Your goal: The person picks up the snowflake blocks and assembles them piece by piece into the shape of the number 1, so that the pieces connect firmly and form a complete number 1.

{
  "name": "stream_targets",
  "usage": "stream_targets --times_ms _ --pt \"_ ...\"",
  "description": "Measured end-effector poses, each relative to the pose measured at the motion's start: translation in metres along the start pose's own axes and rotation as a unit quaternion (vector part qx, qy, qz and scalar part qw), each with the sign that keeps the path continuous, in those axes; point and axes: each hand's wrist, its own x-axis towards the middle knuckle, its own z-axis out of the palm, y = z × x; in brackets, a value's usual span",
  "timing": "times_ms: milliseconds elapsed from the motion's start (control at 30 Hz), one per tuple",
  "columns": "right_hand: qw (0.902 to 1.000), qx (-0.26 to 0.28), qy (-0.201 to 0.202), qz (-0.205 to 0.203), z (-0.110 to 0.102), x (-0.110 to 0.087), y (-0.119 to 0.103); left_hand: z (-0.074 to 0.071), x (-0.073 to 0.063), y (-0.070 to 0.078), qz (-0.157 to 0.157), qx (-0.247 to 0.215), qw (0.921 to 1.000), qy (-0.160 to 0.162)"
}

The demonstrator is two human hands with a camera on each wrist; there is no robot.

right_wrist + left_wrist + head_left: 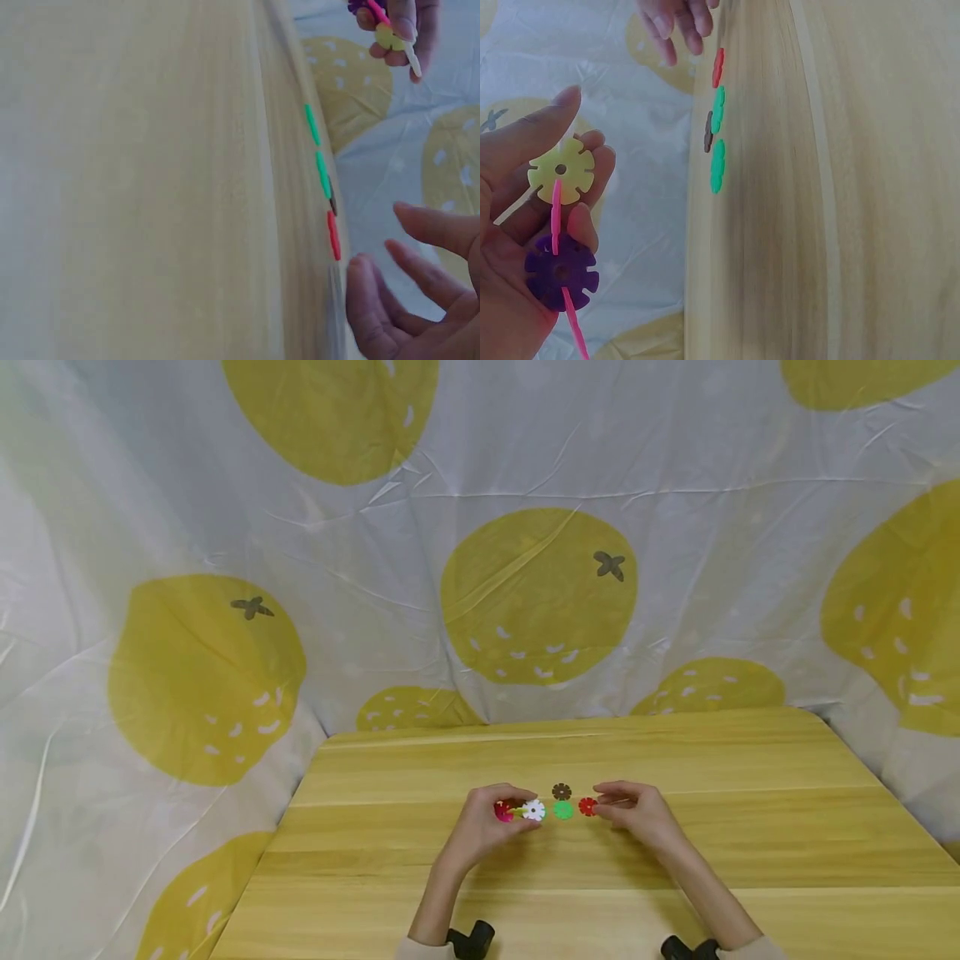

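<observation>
My left hand [487, 827] holds a chain of notched plastic flower discs joined at their slots. In the left wrist view the chain shows a yellow disc [576, 182], a purple disc [540, 281] and pink ones seen edge-on. A white disc [533, 811] sits at its end, between thumb and fingertips. Loose on the table lie a red disc [587, 807], a brown disc [562, 792] and a green disc [563, 811]; a second green disc [312, 124] shows in the wrist views. My right hand [641, 818] is beside the red disc, fingers parted, gripping nothing.
The wooden table [570, 910] spreads under both hands, its back edge against a pale curtain [697, 577] printed with yellow fruit. Black wrist mounts [474, 939] sit on both forearms.
</observation>
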Motion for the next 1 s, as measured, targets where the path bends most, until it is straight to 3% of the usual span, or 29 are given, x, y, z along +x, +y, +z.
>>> stream_targets --times_ms 433,600,800,1000 --pt "0.9978 -0.058 -0.03 0.011 0.008 0.014 0.001 -0.001 0.001 -0.003 -0.012 0.003 0.9999 -0.01" --pt "0.9958 -0.091 -0.01 -0.005 0.013 0.02 0.005 -0.001 0.001 -0.003 -0.013 0.0 0.9998 -0.014" --pt "0.9846 -0.173 0.013 -0.019 0.018 0.021 0.006 0.0 0.001 -0.004 -0.008 0.006 0.9998 -0.02" --pt "0.9795 -0.2 0.015 -0.02 0.019 0.018 0.004 -0.001 -0.001 -0.001 -0.019 0.004 0.9995 -0.025"
